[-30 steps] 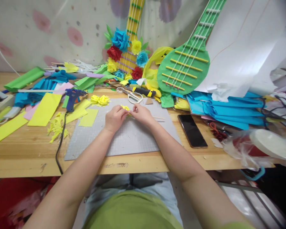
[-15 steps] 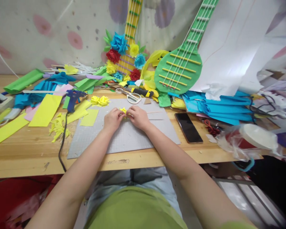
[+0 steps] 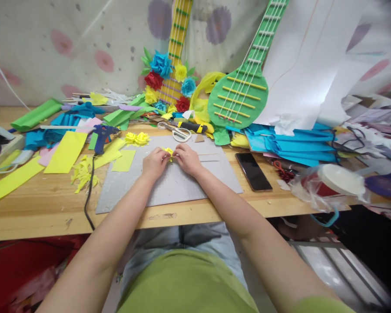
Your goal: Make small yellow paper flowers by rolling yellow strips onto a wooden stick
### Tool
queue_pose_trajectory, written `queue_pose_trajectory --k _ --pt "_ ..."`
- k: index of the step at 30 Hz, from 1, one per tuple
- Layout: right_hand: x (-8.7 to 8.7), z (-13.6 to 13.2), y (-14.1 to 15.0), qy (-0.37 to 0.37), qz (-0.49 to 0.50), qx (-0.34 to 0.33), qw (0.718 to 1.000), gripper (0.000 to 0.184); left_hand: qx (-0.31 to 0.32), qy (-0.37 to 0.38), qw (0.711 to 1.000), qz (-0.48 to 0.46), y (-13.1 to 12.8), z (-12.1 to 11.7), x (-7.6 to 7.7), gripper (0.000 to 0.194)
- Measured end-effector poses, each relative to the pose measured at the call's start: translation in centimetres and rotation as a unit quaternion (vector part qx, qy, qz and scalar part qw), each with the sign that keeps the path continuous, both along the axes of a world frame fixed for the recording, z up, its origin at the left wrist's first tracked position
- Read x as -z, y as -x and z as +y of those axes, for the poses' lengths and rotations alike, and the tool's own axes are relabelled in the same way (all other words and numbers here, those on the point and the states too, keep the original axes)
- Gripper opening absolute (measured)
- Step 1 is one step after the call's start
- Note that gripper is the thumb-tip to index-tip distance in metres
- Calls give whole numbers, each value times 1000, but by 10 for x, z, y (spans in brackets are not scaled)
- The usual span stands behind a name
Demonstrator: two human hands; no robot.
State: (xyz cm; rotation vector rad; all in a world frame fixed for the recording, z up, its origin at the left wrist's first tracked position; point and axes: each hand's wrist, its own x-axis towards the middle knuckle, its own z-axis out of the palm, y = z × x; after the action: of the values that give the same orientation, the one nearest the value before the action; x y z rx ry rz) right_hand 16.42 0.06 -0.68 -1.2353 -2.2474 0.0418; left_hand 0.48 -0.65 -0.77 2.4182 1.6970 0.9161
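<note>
Here I am with both hands over the flat grey board [image 3: 169, 189], and between my fingertips is a small, ruffled yellow paper flower [image 3: 169, 151]. My left hand [image 3: 154, 164] has it pinched at the eight o'clock side, thumb and fingers closed; my right hand [image 3: 187, 160] grips it from four o'clock, fingers curled in close. A thin pale stick [image 3: 208, 154] pokes out past my right knuckles towards three o'clock; whether it joins the flower, I can't tell, with my hand covering that part. Over at ten o'clock, two fluffy yellow paper blooms [image 3: 137, 138] sit side by side, and at nine there's a flat yellow paper rectangle [image 3: 124, 161]. Beyond it, the blue glue gun [image 3: 101, 138] lies just past nine, its black cord [image 3: 89, 198] trailing down to the table edge. Up near one o'clock, I've got white-handled scissors [image 3: 181, 134], with a black-and-yellow cutter [image 3: 195, 127] right beside them. The green paper-covered stringed instrument [image 3: 237, 98] leans between one and two, and a dark-screened phone [image 3: 253, 171] lies on the wooden table [image 3: 211, 211] near three.
</note>
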Motion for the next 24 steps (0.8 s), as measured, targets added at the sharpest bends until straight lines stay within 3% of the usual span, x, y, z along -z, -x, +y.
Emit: queue_pose_trajectory --k 10,16,24 --pt "9 7 0 -24 78 -21 996 8 -20 -17 999 -23 -1 -1 0 20" --pt "10 9 2 -1 116 -41 992 3 -31 -32 999 -8 -2 0 2 15" --pt "6 5 2 13 105 -48 993 7 -24 -27 999 14 -2 1 0 14"
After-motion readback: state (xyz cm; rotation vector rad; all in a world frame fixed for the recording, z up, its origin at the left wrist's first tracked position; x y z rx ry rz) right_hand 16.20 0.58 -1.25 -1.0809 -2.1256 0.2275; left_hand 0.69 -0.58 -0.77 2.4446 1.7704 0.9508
